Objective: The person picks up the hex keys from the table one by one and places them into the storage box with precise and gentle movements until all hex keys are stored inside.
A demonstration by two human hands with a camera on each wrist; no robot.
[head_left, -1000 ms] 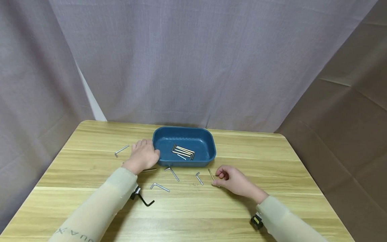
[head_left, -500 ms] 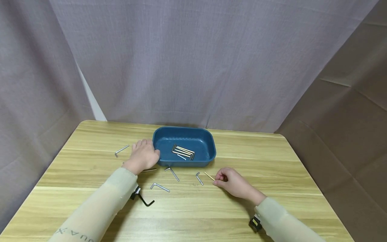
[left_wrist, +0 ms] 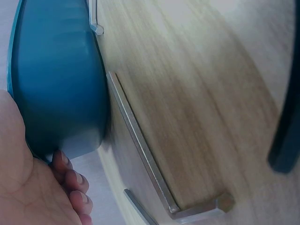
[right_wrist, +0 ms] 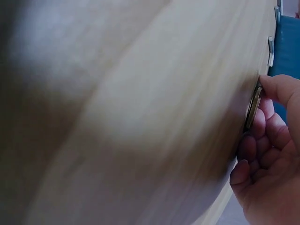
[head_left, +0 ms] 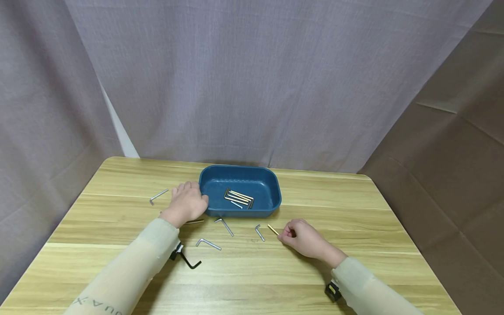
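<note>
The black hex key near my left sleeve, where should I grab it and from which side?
Probably pinch the black hex key on its long arm just below the bend, coming from above and from its right: it lies flat on the table, its upper end against the left sleeve.

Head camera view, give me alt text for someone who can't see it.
A person's right hand pinches a brass-coloured hex key just above a wooden table, while the left hand rests against the left end of a blue tray holding several hex keys. More silver and black hex keys lie scattered on the table in front of the tray.
</note>
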